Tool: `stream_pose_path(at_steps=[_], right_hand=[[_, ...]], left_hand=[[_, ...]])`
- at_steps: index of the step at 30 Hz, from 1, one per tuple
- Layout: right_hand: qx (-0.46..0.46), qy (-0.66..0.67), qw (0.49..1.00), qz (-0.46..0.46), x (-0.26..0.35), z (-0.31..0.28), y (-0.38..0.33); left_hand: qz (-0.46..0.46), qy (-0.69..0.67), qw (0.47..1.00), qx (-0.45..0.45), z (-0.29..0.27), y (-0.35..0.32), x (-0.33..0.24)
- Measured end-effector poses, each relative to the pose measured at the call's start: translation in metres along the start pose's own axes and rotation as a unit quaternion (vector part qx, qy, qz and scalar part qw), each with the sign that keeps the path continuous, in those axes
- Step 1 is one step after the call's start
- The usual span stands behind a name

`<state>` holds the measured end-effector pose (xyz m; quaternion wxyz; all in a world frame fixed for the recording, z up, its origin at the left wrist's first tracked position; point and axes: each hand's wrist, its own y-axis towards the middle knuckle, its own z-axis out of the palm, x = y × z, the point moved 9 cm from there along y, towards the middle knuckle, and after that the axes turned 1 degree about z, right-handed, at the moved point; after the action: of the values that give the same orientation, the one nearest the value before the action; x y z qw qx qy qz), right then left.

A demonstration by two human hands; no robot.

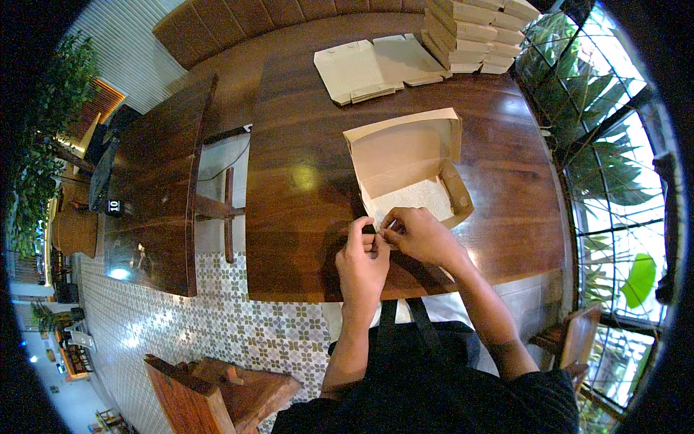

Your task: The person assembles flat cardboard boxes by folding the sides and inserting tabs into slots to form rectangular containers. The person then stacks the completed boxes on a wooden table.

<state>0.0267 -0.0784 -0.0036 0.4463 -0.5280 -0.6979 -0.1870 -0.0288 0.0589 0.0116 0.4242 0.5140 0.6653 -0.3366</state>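
Note:
An open brown cardboard box (pixel 405 152) stands on the dark wooden table in front of me, its lid raised at the far side and its pale inside showing. My left hand (pixel 363 264) is at the box's near left corner, fingers bent and thumb against the cardboard edge. Beside it, my right hand (pixel 419 235) pinches the same corner with thumb and forefinger. The two hands almost touch and cover most of that corner, so its folds are hidden.
Flat, unfolded cardboard boxes (pixel 379 65) lie at the table's far side. Stacked folded cartons (pixel 488 36) rise behind them at the right. Another wooden table (pixel 155 188) stands left across a gap, a wooden chair (pixel 217 394) is near left, and a gridded window borders the right.

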Motion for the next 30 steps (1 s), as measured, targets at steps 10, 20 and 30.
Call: stream_pose_path(at_steps=[10,20,30], right_hand=[[0.008,0.000,1.000,-0.030,-0.009,0.003,0.006],[-0.089,-0.026,0.996,0.004,0.004,-0.022,0.006],[-0.081,-0.099,0.992,-0.008,0.014,-0.007,0.045]], left_hand=[[0.006,-0.015,1.000,0.021,0.005,-0.001,0.000],[-0.095,-0.175,0.980,0.027,0.013,0.002,0.044],[-0.003,-0.051,0.996,0.070,0.035,0.032,0.056]])
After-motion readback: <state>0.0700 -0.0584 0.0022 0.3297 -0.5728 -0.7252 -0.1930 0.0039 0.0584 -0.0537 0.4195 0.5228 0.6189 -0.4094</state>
